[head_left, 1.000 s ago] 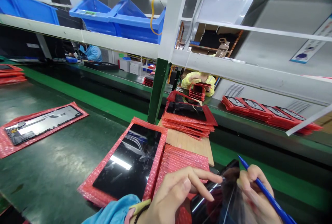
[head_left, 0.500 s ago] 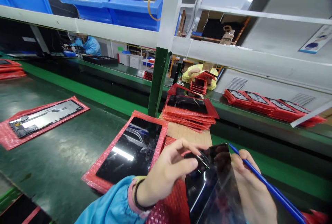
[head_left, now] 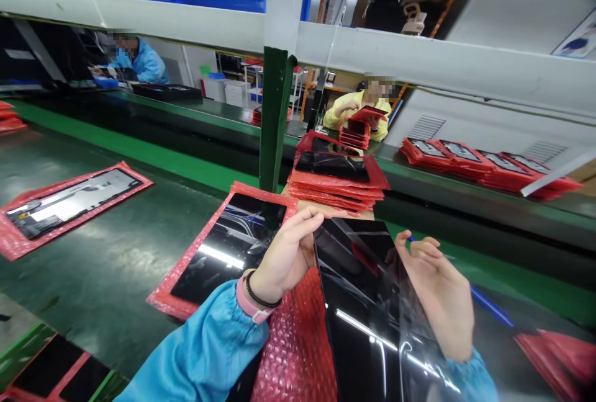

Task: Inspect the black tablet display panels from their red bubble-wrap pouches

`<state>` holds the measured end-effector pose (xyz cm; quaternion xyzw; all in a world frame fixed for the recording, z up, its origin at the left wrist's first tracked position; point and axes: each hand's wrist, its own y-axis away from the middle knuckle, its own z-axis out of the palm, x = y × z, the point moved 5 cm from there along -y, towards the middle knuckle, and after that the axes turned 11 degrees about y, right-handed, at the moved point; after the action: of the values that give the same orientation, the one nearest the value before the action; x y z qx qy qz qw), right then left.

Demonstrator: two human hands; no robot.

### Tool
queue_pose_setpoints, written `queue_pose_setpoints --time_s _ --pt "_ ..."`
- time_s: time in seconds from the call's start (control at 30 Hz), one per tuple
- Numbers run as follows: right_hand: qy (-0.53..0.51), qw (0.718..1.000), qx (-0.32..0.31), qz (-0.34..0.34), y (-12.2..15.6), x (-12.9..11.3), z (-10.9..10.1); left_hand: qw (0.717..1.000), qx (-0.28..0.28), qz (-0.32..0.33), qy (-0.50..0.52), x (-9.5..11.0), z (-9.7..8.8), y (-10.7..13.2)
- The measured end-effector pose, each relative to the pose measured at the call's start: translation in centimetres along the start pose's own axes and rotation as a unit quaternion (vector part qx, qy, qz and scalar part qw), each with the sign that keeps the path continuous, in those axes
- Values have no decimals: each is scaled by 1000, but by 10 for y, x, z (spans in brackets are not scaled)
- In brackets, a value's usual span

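A glossy black screen panel (head_left: 358,303) is tilted up in front of me. My left hand (head_left: 291,250) is closed at its upper left corner, thumb and fingers together on the edge. A clear film (head_left: 419,352) stands out past the panel's right side, and part of my right forearm shows through it. My right hand (head_left: 440,293) is beside the panel's upper right edge, fingers curled, with a blue pen (head_left: 491,306) running behind it. Red bubble wrap (head_left: 298,340) lies beneath the panel. Another black screen (head_left: 228,247) rests on a red bubble bag to the left.
A stack of red bubble bags with screens (head_left: 335,188) stands ahead, near a green post (head_left: 274,116). At far left lies a silver-backed screen (head_left: 77,200) on red wrap. More red bags (head_left: 554,358) are at lower right. Two people work across the benches beneath a white shelf beam (head_left: 162,14).
My left hand has shifted from a lifted film corner on the panel's face to its upper left edge. The panel shows more fully, and the pen sits lower behind my right hand.
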<state>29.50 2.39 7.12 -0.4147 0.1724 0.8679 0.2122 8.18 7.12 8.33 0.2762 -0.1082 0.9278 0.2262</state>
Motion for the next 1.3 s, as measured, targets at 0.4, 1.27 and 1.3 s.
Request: queue_pose_setpoints --time_s 0.4,1.27,1.3 --pt "105 992 -46 -58 -11 2 -7 997 57 45 -18 -1 -11 -8" --pt "319 884 72 -334 -119 -190 -67 926 166 -41 -337 -17 -67 -46" --pt "321 886 66 -327 -120 -191 -65 919 154 -12 -362 -13 -57 -51"
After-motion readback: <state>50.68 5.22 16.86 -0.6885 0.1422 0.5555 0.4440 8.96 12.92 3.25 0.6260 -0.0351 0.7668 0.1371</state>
